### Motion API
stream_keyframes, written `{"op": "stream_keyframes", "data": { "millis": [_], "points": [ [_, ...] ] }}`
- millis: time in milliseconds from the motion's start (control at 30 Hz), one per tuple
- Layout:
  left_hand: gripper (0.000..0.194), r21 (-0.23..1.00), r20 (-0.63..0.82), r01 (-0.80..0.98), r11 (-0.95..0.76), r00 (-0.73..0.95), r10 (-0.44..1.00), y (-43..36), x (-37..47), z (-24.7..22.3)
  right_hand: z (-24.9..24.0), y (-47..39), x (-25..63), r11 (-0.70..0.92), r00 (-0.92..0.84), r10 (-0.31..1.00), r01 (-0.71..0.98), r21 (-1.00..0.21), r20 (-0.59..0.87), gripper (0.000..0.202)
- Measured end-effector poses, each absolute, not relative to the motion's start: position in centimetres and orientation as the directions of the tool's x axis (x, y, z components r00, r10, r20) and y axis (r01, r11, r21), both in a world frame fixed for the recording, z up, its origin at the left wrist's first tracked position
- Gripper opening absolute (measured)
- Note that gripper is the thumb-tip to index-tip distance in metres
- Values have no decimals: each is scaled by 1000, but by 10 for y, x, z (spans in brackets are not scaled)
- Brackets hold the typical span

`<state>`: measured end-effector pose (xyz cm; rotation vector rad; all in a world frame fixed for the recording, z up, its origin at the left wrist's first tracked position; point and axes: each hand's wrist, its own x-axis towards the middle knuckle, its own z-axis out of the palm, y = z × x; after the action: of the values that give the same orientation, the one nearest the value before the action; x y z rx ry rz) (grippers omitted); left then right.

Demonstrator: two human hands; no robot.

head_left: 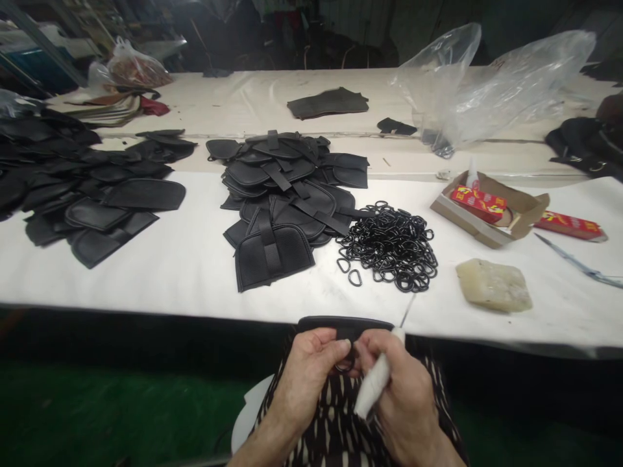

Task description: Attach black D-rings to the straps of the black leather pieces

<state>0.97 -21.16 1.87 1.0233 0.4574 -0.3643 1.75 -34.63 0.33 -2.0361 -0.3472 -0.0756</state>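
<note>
Close to my lap, my left hand (318,363) is closed on a black leather piece (345,322) at the table's front edge. My right hand (402,370) pinches at the same piece, thumb and fingers near the left thumb. Within the right palm lies an awl with a white wrapped handle (374,386), its thin metal tip pointing up and away. A black D-ring (344,367) shows partly below the left thumb; the fingers cover the rest. Beyond my hands lies a heap of black D-rings (389,246), beside a stack of black leather pieces with straps (275,253).
Another pile of black leather pieces (126,194) spreads at left. To the right are a yellowish block (494,285), an open cardboard box (487,227) with red packets, and a pointed metal tool (579,264). Clear plastic bags (516,84) stand at the back right.
</note>
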Motion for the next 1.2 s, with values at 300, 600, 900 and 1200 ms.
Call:
{"op": "stream_keyframes", "data": {
  "millis": [300, 600, 900, 1200],
  "points": [
    [19, 649, -623, 578, 494, 777, -91, -211, 8, 18, 21, -361, 37, -458, 983, 146, -28, -888, -107, 11],
    [23, 566, -707, 653, 503, 698, -112, -207, 11, 19, 20, -356, 36, -261, 983, 95, -125, -957, -155, 15],
    [20, 535, -730, 665, 522, 675, -111, -206, 15, 20, 20, -357, 41, -251, 984, 140, -71, -966, -108, 16],
    [22, 585, -686, 619, 524, 722, -86, -208, 14, 27, 35, -353, 41, -184, 984, 168, -22, -983, -54, 17]
  ]
}}
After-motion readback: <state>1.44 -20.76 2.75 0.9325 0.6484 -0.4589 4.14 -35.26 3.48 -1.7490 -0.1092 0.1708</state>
